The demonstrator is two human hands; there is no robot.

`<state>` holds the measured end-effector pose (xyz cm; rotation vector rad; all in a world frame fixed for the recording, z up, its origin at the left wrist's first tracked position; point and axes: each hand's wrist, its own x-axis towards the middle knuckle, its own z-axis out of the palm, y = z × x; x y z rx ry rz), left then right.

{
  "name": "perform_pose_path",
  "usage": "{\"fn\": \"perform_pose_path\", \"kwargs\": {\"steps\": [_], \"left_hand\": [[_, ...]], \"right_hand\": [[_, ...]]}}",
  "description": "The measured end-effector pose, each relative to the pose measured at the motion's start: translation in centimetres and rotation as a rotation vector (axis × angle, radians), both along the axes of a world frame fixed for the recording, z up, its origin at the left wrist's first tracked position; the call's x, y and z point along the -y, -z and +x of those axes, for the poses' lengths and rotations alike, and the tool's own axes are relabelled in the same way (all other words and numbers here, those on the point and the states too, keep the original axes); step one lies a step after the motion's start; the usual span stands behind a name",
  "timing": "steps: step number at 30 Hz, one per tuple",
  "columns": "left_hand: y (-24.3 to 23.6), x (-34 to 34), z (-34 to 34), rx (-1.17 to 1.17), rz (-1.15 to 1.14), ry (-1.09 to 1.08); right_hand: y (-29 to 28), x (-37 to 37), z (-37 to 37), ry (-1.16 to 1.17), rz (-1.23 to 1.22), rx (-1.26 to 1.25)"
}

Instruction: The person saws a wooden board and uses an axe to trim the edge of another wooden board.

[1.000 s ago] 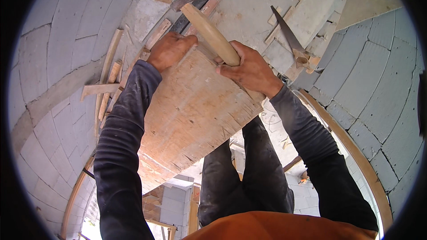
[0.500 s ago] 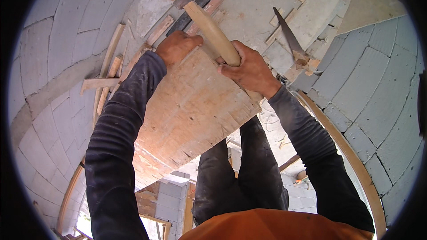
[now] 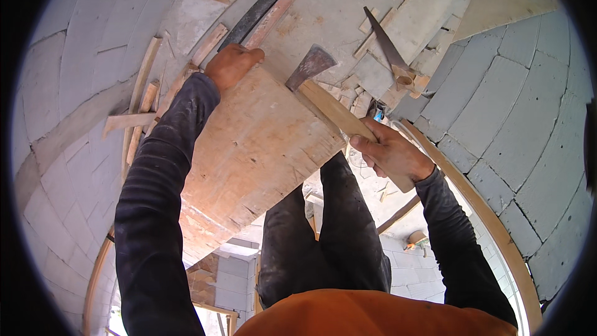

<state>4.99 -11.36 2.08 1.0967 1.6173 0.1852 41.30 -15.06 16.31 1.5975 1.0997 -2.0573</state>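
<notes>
A weathered sheet of plywood point(image 3: 261, 143) is tilted up in front of my legs. My left hand point(image 3: 233, 68) is closed over its far upper corner, the knuckles up. My right hand point(image 3: 393, 149) is wrapped around the wooden handle of a hatchet point(image 3: 329, 107), near the handle's end. The hatchet's dark, wide metal head points away from me, close to the board's right edge. Its handle runs alongside that edge; whether the blade touches the wood I cannot tell.
A handsaw point(image 3: 388, 43) lies at the far right by pale boards point(image 3: 413, 22). Loose wood strips point(image 3: 142, 106) lean near the grey block wall point(image 3: 81, 81) on the left. A dark bar point(image 3: 261, 9) lies beyond my left hand. More block wall point(image 3: 497, 106) rises on the right.
The hatchet has come down and nearer to me, its head dropping from beyond the board to beside its right edge. My right hand has moved right and closer; the left still grips the board.
</notes>
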Motion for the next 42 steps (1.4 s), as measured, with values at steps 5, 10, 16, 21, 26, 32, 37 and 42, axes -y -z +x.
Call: {"fn": "perform_pose_path", "kwargs": {"steps": [5, 10, 16, 21, 26, 32, 37, 42], "left_hand": [[0.7, -0.4, -1.3, 0.013, -0.042, 0.08], [0.1, -2.1, -1.3, 0.085, -0.16, 0.284], [0.6, -2.1, -1.6, 0.119, -0.161, 0.361], [0.8, -2.7, -1.8, 0.044, -0.192, 0.45], [-1.9, -2.9, -1.0, 0.009, -0.272, 0.402], [-0.1, -2.8, -1.9, 0.057, -0.187, 0.383], [1.2, -2.7, -1.9, 0.127, -0.211, 0.284], [1.5, -2.7, -1.6, -0.003, -0.319, 0.216]], "right_hand": [[-1.0, -0.4, -1.2, -0.126, 0.205, 0.036], [0.7, 1.2, -1.2, -0.228, 0.875, -0.07], [0.4, -1.4, -3.5, -0.449, 0.918, 0.026], [2.2, -2.6, -3.3, -0.572, 1.098, 0.021], [2.5, -3.4, -3.5, -0.566, 1.07, 0.045], [3.0, -1.5, -3.6, -0.168, 0.529, 0.016], [3.6, -1.7, -3.2, -0.093, 0.158, 0.036], [3.2, -1.3, -3.1, -0.095, 0.214, 0.045]]}}
